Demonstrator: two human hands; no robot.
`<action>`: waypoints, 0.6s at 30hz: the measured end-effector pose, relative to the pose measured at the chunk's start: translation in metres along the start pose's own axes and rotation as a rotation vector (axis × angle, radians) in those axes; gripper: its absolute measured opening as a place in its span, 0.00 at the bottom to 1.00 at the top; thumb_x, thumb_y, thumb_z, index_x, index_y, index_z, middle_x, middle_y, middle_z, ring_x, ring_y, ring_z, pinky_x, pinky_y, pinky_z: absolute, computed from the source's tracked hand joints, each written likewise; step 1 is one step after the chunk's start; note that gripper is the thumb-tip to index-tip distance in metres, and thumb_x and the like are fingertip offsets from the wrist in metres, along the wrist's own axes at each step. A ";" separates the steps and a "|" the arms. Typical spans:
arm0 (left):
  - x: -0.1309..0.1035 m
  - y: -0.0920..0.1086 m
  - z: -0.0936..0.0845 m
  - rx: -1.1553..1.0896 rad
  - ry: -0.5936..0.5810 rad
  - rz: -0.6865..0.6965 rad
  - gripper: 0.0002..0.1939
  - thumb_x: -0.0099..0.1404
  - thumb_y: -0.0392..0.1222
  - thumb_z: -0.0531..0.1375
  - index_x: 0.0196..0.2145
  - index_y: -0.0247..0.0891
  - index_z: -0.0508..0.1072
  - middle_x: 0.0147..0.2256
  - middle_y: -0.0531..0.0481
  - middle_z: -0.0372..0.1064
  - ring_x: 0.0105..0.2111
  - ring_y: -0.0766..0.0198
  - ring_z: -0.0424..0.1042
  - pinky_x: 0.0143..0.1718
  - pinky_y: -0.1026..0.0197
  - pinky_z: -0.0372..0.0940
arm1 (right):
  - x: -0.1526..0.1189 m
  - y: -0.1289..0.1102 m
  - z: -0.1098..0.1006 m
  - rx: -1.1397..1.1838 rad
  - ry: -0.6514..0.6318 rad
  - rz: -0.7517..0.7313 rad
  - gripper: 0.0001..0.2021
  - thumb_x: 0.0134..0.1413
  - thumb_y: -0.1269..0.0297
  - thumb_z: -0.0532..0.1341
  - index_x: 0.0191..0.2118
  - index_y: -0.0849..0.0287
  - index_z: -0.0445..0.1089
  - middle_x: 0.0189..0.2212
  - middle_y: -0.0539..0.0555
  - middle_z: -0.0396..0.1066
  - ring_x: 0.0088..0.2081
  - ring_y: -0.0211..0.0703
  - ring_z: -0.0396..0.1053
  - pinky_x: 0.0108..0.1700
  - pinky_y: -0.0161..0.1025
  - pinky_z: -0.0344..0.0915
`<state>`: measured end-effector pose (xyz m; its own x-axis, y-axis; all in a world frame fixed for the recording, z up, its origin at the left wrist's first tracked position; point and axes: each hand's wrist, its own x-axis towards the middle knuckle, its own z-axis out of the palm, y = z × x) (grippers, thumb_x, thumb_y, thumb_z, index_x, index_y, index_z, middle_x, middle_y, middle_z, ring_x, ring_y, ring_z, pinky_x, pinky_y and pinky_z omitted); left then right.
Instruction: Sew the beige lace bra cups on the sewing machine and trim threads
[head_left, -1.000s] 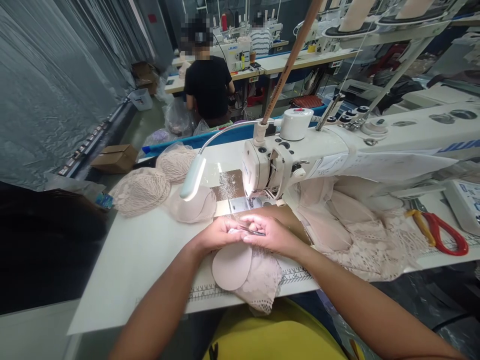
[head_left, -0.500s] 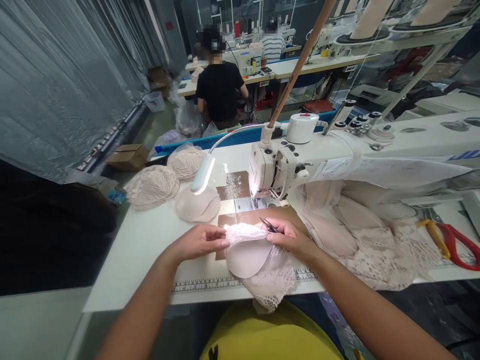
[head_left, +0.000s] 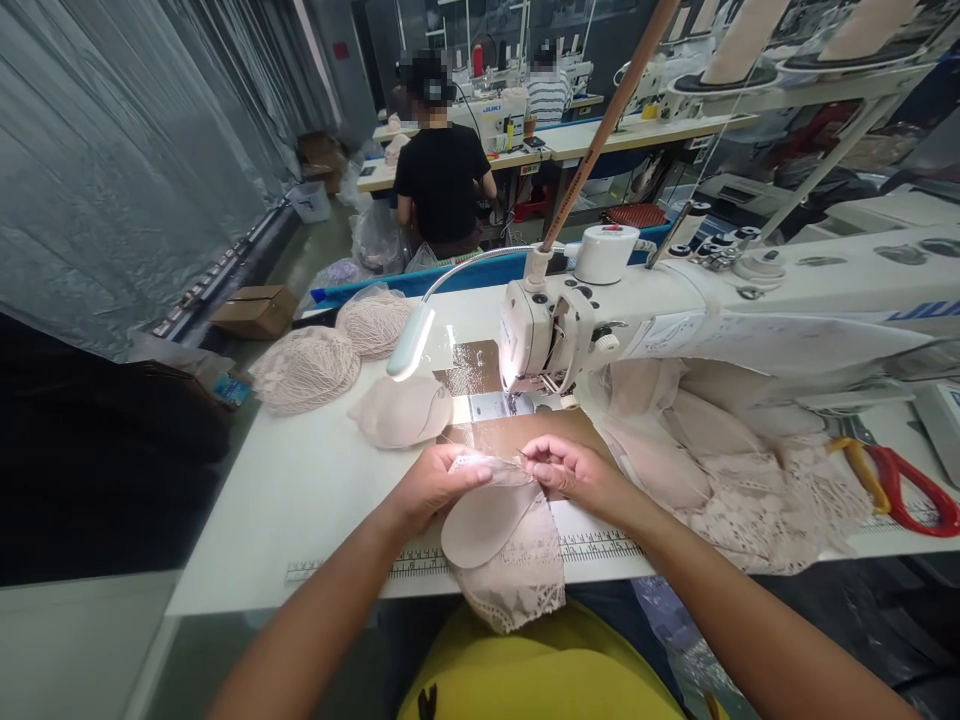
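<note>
My left hand point(head_left: 437, 487) pinches the upper edge of a pale pink bra cup point(head_left: 478, 525), thumb on top. Lace fabric point(head_left: 521, 575) joined to the cup hangs over the table's front edge toward my lap. At the cup's upper right corner is my right hand point(head_left: 566, 468), its fingers closed by the lace edge. Thread snips point(head_left: 523, 455) are in that hand; only a thin dark tip shows, the rest being hidden by the fingers. The sewing machine's needle area point(head_left: 514, 400) lies just beyond both hands, lit by a small lamp point(head_left: 412, 342).
Another cup piece point(head_left: 401, 412) lies left of the machine, with two lace-covered bundles point(head_left: 307, 370) behind it. On the right are piled lace cups point(head_left: 720, 470) and red-handled scissors point(head_left: 911, 490). A ruler strip point(head_left: 600, 545) runs along the front edge. A person point(head_left: 441, 180) sits ahead.
My left hand has moved right and grips further over the cup's edge. The cup has shifted slightly left, and its lace hangs straighter. The snips, plainly visible before, are now mostly hidden.
</note>
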<state>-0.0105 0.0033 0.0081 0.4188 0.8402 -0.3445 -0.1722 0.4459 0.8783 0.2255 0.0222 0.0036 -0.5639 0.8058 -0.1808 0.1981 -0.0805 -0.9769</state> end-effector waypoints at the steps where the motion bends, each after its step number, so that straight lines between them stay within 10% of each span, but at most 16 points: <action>1: 0.000 0.000 0.003 0.004 0.011 0.004 0.17 0.51 0.47 0.69 0.31 0.31 0.75 0.28 0.47 0.72 0.26 0.64 0.69 0.27 0.65 0.61 | 0.001 -0.002 -0.001 0.006 0.008 0.008 0.20 0.57 0.49 0.56 0.46 0.60 0.64 0.26 0.49 0.64 0.27 0.37 0.62 0.31 0.36 0.61; 8: 0.000 0.001 0.013 0.024 0.041 0.041 0.16 0.54 0.49 0.67 0.33 0.31 0.77 0.30 0.44 0.74 0.29 0.61 0.71 0.31 0.62 0.63 | 0.008 -0.021 0.001 -0.281 0.010 -0.130 0.17 0.58 0.54 0.56 0.49 0.57 0.70 0.43 0.56 0.71 0.39 0.44 0.69 0.37 0.38 0.65; 18: 0.004 -0.004 0.009 0.109 0.026 0.106 0.14 0.56 0.48 0.66 0.34 0.32 0.79 0.34 0.44 0.75 0.38 0.57 0.71 0.41 0.60 0.63 | 0.015 -0.029 0.009 -0.391 -0.020 -0.141 0.09 0.57 0.59 0.58 0.40 0.55 0.71 0.34 0.50 0.72 0.36 0.42 0.68 0.36 0.37 0.61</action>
<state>0.0003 0.0023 0.0066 0.3802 0.8891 -0.2549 -0.1161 0.3193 0.9405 0.2040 0.0308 0.0279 -0.6223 0.7809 -0.0542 0.4050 0.2619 -0.8760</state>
